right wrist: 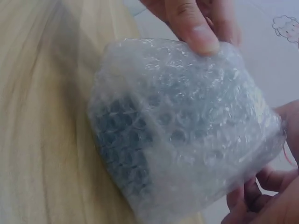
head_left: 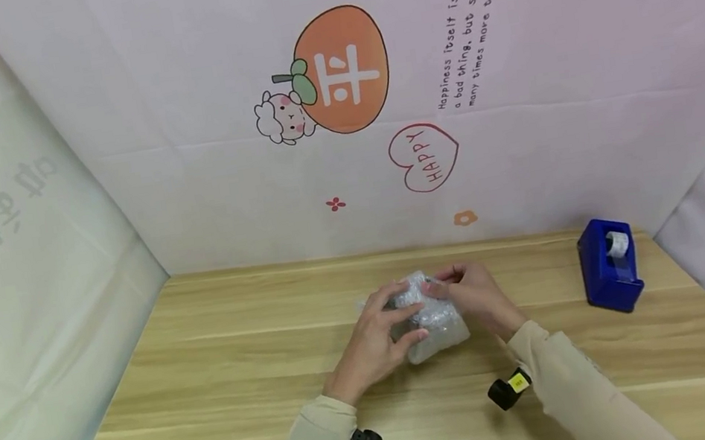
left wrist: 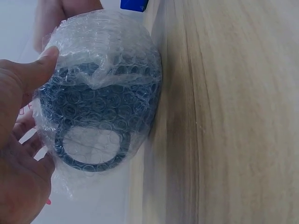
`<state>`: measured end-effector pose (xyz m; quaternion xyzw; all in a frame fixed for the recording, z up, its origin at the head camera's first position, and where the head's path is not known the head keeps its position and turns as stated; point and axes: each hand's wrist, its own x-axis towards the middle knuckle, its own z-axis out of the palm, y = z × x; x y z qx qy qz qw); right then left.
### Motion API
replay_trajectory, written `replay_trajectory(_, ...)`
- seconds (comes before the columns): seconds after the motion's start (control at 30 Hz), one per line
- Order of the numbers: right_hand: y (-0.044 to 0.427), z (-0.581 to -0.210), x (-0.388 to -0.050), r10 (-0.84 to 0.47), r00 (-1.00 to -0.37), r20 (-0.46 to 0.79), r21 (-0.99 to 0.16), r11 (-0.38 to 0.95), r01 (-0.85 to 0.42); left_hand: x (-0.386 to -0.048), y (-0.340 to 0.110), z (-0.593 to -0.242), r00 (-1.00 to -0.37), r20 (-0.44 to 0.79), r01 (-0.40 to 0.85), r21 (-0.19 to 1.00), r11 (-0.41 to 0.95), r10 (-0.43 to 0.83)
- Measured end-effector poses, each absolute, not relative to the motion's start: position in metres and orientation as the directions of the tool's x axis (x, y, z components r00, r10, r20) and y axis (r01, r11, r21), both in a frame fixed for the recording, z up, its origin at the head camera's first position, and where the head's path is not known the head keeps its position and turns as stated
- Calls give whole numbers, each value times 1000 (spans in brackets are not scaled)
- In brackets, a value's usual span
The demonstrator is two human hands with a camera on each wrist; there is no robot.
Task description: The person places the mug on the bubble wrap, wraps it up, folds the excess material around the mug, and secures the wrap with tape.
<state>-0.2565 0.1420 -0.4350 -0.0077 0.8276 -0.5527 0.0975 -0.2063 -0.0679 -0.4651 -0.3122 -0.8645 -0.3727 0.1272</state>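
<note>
A dark mug (left wrist: 100, 102) is wrapped in clear bubble wrap (head_left: 439, 332), and its looped handle shows through the plastic in the left wrist view. The bundle stands on the wooden table. My left hand (head_left: 369, 338) grips its left side, thumb towards me and fingers spread over the wrap. At the far right upper edge, my right hand (head_left: 477, 296) pinches the wrap between thumb and fingers. From the right wrist, the bubble wrap (right wrist: 187, 126) looks layered and hides most of the mug.
A blue tape dispenser (head_left: 610, 270) with a roll of clear tape (head_left: 617, 244) stands at the table's far right. The wooden table (head_left: 234, 387) meets a printed cloth backdrop (head_left: 220, 193) at the back. Cloth also hangs at both sides.
</note>
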Motion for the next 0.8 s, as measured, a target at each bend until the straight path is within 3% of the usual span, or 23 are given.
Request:
replay_trajectory(0.2, 136, -433, -258, -95, -992, -89, -910, 411, 42, -209, -69, -461, -762, 466, 648, 517, 559, 450)
replay_trajectory(0.43, 149, -440, -256, -172, -979, -109, -929, 367, 38, -208, -72, -459, -767, 446, 638, 463, 615, 461)
replay_trajectory(0.8, 176, -432, -244, -140, -989, -58, -885, 465, -14, -203, -83, -444, -761, 474, 640, 437, 633, 442)
